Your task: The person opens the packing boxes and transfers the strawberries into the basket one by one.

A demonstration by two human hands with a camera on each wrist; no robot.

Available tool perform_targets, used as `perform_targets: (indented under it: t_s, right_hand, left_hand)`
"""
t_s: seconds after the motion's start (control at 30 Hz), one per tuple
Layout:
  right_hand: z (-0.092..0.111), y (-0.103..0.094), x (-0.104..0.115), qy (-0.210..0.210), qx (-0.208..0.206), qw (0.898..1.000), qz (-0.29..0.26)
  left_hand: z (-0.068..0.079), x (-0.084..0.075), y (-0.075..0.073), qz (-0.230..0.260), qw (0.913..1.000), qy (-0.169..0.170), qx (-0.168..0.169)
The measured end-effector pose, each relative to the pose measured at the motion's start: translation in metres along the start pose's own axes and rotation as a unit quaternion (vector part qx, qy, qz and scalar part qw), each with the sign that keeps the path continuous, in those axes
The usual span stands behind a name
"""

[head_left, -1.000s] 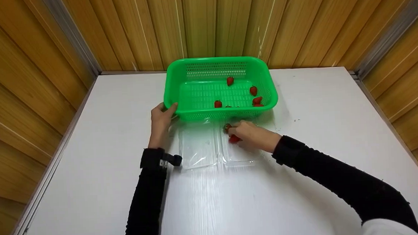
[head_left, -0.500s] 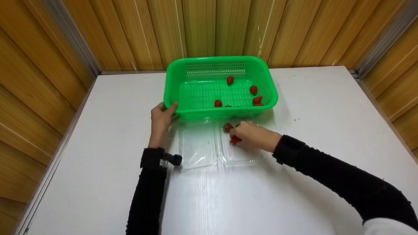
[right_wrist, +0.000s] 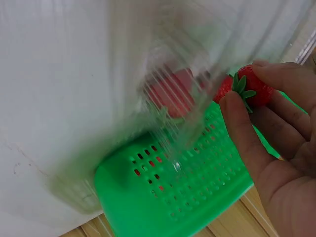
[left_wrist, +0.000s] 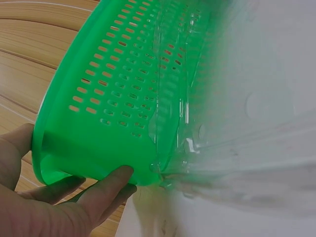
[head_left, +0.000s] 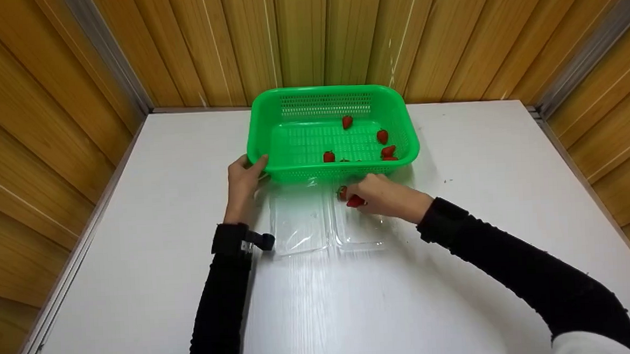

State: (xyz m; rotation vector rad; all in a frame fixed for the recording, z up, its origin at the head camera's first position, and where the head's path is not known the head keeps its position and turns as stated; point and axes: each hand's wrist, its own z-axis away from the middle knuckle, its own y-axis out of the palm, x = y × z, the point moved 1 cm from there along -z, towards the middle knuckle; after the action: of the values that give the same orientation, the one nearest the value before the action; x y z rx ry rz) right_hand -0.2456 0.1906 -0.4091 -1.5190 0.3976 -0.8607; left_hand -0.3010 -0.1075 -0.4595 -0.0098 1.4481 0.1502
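My left hand grips the front left corner of a green plastic basket, thumb over the rim and fingers against its outside in the left wrist view. A red strawberry is pinched between my right hand's thumb and fingers, above the right half of a clear plastic clamshell box that lies unfolded before the basket. Another strawberry sits in that half, just left of the fingertips. The right wrist view shows the held strawberry with green leaves; a blurred one appears through the plastic.
Several strawberries lie inside the basket, one near its back wall and others towards the right and front. Wood-patterned panels enclose the white table behind and at both sides. Small dark specks dot the table right of the basket.
My right hand has shifted slightly away from me, towards the basket, with the strawberry in its fingers. The left hand and basket have stayed in place.
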Motion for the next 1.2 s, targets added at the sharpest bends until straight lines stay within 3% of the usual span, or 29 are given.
perform_targets:
  t_s: [0.17, 0.37, 0.8, 1.03, 1.2]
  right_hand:
    - [0.003, -0.022, 0.003, 0.02, -0.008, 1.0, -0.02]
    - [0.008, -0.043, 0.001, 0.023, -0.026, 0.999, -0.002]
    - [0.016, -0.061, -0.017, 0.018, -0.061, 0.998, -0.013]
    - [0.012, -0.074, -0.031, 0.023, -0.1, 0.995, -0.011]
    - [0.0, -0.09, -0.044, 0.039, -0.078, 0.996, -0.002]
  left_hand:
    - [-0.001, 0.001, 0.0, -0.007, 1.0, 0.001, -0.004]
    - [-0.001, 0.001, -0.001, -0.008, 0.9999, 0.007, -0.001]
    - [-0.001, 0.002, 0.0, 0.007, 1.0, -0.002, -0.004]
    - [0.0, 0.003, 0.002, 0.028, 0.9996, 0.004, 0.0]
    - [0.001, 0.002, 0.001, 0.029, 0.9996, 0.008, -0.001]
